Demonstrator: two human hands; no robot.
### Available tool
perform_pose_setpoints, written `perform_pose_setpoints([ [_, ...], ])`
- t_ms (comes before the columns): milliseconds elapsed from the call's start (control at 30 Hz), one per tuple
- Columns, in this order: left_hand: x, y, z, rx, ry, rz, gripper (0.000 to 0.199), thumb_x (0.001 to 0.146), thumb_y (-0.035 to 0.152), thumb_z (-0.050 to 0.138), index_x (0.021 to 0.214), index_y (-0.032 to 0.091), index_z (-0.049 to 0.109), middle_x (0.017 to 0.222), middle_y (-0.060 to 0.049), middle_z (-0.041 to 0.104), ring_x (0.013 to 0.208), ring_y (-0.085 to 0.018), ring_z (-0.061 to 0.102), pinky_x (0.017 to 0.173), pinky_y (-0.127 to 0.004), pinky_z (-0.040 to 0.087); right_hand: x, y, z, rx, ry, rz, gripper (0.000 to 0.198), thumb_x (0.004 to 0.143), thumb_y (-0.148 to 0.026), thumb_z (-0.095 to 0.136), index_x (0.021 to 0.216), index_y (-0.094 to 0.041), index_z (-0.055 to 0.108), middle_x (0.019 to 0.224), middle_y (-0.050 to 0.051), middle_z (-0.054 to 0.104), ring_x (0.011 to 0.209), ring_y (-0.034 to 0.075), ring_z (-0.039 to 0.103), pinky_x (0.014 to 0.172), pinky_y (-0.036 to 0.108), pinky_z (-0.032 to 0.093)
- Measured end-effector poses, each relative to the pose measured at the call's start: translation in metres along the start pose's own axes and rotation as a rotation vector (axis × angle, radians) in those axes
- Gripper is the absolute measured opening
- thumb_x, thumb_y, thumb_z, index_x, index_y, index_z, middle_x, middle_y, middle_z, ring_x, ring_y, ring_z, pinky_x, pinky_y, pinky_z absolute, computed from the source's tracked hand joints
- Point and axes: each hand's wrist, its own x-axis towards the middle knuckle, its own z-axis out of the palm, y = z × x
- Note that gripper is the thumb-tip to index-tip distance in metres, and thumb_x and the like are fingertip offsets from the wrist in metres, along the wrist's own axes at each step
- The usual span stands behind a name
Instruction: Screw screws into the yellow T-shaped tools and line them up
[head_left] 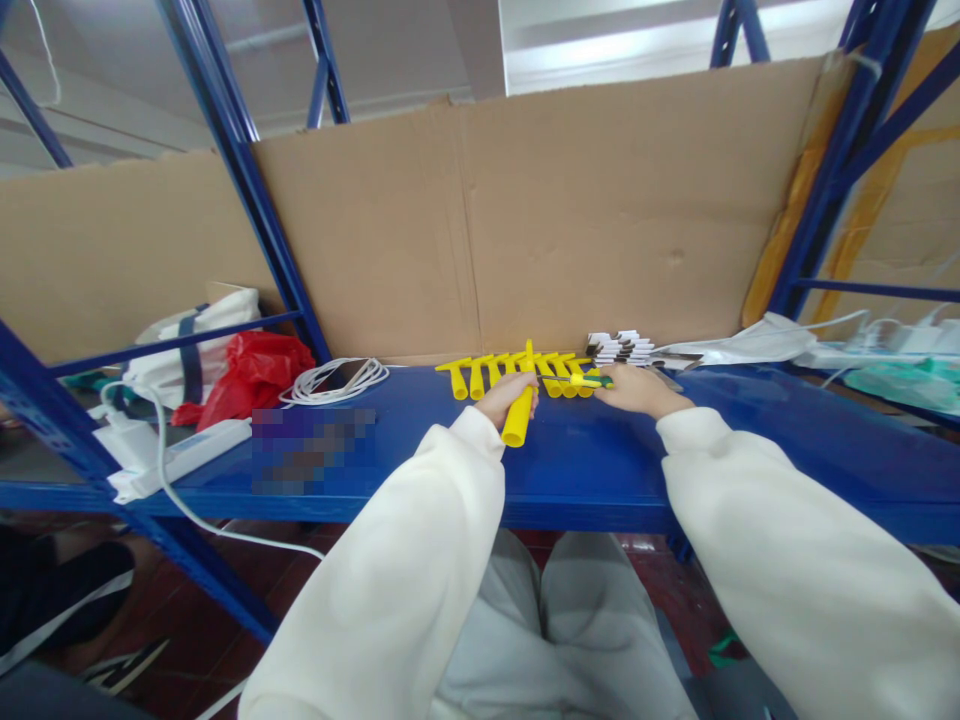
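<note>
My left hand (505, 400) is wrapped around a yellow plastic piece (515, 428) with a thick round handle, its open end tilted toward me. My right hand (637, 389) grips a screwdriver (589, 381) with a yellow and green handle. The screwdriver's thin shaft points left at the held piece, near the left fingers; whether its tip touches cannot be made out. Behind both hands, several similar yellow T-shaped pieces (477, 380) lie in a row on the blue shelf (435, 440). Beside the row, a stack of small white and dark pieces (621, 348) stands near the right hand.
A cardboard panel (600, 200) closes off the back. Left are a coiled white cable (337, 383), a red plastic bag (262, 375) and a white power strip (184, 455). A metal tool (679, 357) and white sheeting (765, 340) lie right. Another person's leg (75, 590) shows lower left.
</note>
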Motion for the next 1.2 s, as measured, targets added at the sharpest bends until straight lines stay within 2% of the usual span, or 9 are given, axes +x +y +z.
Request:
perform_pose_setpoints([
  [133, -0.0007, 0.0010, 0.0004, -0.009, -0.018, -0.011, 0.015, 0.085, 0.015, 0.052, 0.072, 0.022, 0.050, 0.045, 0.004, 0.049, 0.039, -0.010, 0.044, 0.042, -0.020, 0.039, 0.0006, 0.0009, 0.0003, 0.032, 0.039, 0.035, 0.035, 0.085, -0.026, 0.064, 0.118, -0.017, 0.071, 0.110, 0.017, 0.078, 0.101, 0.032, 0.075, 0.081, 0.033, 0.053],
  [267, -0.0004, 0.0016, 0.0008, -0.010, -0.017, -0.011, 0.015, 0.084, 0.019, 0.059, 0.073, 0.023, 0.050, 0.045, 0.005, 0.048, 0.038, -0.009, 0.043, 0.041, -0.019, 0.038, 0.0031, 0.0065, 0.0050, 0.011, 0.077, 0.017, 0.036, 0.084, -0.027, 0.065, 0.119, -0.021, 0.068, 0.108, 0.013, 0.079, 0.098, 0.029, 0.075, 0.077, 0.031, 0.053],
  [400, -0.0018, 0.0034, 0.0021, -0.020, -0.008, -0.012, 0.018, 0.085, 0.015, 0.057, 0.071, 0.023, 0.048, 0.046, 0.005, 0.048, 0.037, -0.009, 0.043, 0.040, -0.019, 0.038, 0.0036, 0.0084, 0.0071, 0.016, 0.098, -0.023, 0.037, 0.084, -0.027, 0.064, 0.120, -0.023, 0.069, 0.109, 0.011, 0.080, 0.098, 0.029, 0.075, 0.078, 0.031, 0.053],
  [600, -0.0054, 0.0064, 0.0039, -0.010, 0.019, -0.027, 0.022, 0.088, 0.010, 0.047, 0.070, 0.023, 0.047, 0.043, 0.005, 0.048, 0.036, -0.010, 0.044, 0.042, -0.020, 0.038, 0.0019, 0.0041, 0.0032, 0.022, 0.056, -0.021, 0.031, 0.087, -0.028, 0.060, 0.114, -0.022, 0.073, 0.110, 0.012, 0.080, 0.102, 0.030, 0.075, 0.082, 0.033, 0.054],
  [800, -0.0033, 0.0039, 0.0033, -0.015, 0.012, -0.004, 0.017, 0.084, 0.011, 0.049, 0.071, 0.022, 0.049, 0.045, 0.004, 0.048, 0.038, -0.010, 0.045, 0.043, -0.021, 0.039, 0.0031, 0.0038, 0.0032, 0.013, 0.076, 0.033, 0.039, 0.085, -0.023, 0.063, 0.124, -0.019, 0.067, 0.113, 0.015, 0.079, 0.101, 0.031, 0.075, 0.080, 0.033, 0.053],
  [967, 0.0017, 0.0013, 0.0009, -0.013, 0.004, 0.018, 0.018, 0.083, 0.015, 0.057, 0.068, 0.022, 0.049, 0.046, 0.004, 0.048, 0.037, -0.009, 0.045, 0.042, -0.021, 0.039, 0.0038, 0.0057, 0.0056, 0.075, 0.102, 0.009, 0.040, 0.083, -0.025, 0.065, 0.123, -0.021, 0.068, 0.112, 0.013, 0.079, 0.100, 0.031, 0.075, 0.080, 0.032, 0.053],
  [1200, -0.0010, 0.0029, 0.0023, -0.001, 0.021, 0.013, 0.019, 0.085, 0.014, 0.054, 0.069, 0.022, 0.048, 0.044, 0.005, 0.048, 0.037, -0.009, 0.044, 0.042, -0.019, 0.039, 0.0056, 0.0065, 0.0065, 0.101, 0.059, -0.027, 0.021, 0.085, -0.028, 0.062, 0.101, -0.020, 0.073, 0.099, 0.012, 0.080, 0.092, 0.027, 0.074, 0.073, 0.028, 0.049],
])
